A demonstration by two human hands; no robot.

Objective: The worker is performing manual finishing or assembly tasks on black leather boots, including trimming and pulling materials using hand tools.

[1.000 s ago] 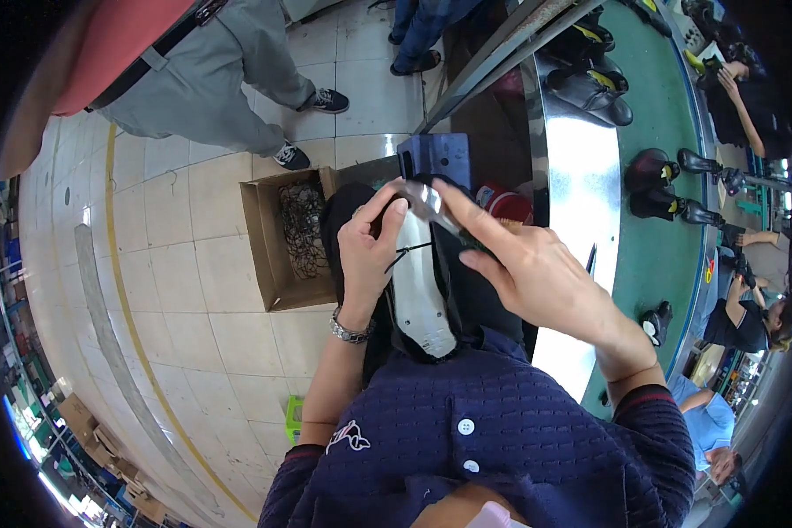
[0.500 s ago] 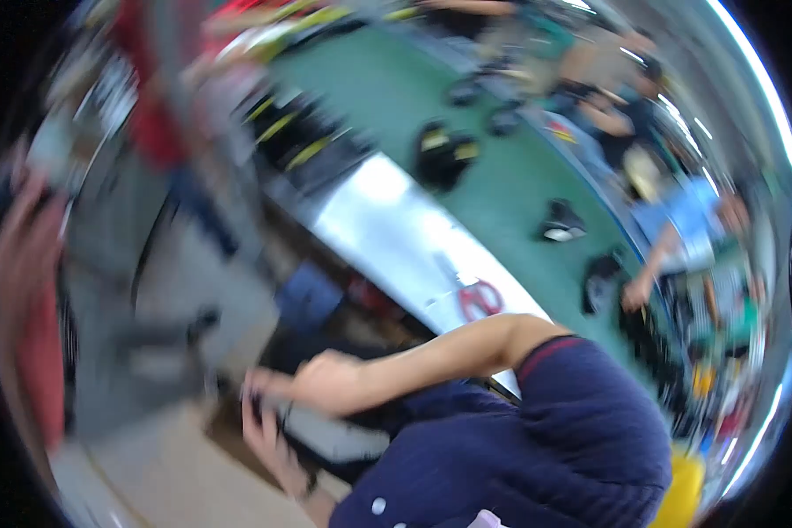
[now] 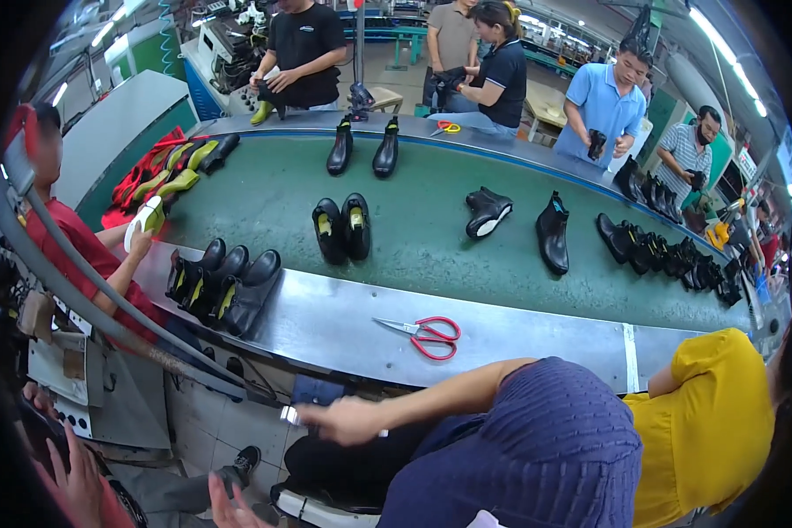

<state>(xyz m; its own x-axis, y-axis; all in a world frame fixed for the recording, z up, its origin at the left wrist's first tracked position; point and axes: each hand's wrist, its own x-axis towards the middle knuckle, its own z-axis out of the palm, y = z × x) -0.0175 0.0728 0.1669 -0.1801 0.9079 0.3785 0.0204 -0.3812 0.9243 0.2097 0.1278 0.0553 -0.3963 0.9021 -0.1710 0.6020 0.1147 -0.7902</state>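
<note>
My right arm, in a navy short sleeve, stretches leftward below the near edge of the workbench. My right hand (image 3: 348, 421) is closed around a small object with a shiny silver end (image 3: 291, 415) sticking out past the fingers; its kind I cannot make out. Lower down, at the bottom edge, my left hand (image 3: 227, 509) shows only its fingers, apart, with nothing visible in them. Above my right hand, red-handled scissors (image 3: 431, 337) lie on the metal bench edge (image 3: 343, 308). To their left stand several black ankle boots (image 3: 251, 295).
More black boots (image 3: 341, 231) stand on the green belt (image 3: 431, 255). A person in yellow (image 3: 713, 422) is close at my right. On the left a person in red (image 3: 79, 238) holds a white-soled shoe; another person's hand (image 3: 79, 480) is at lower left. A curved metal pipe (image 3: 106, 295) crosses there.
The view has swung round and sharpened from blur. My hands, earlier together, are now apart, the left one lower at the bottom edge. The person in yellow shows more fully.
</note>
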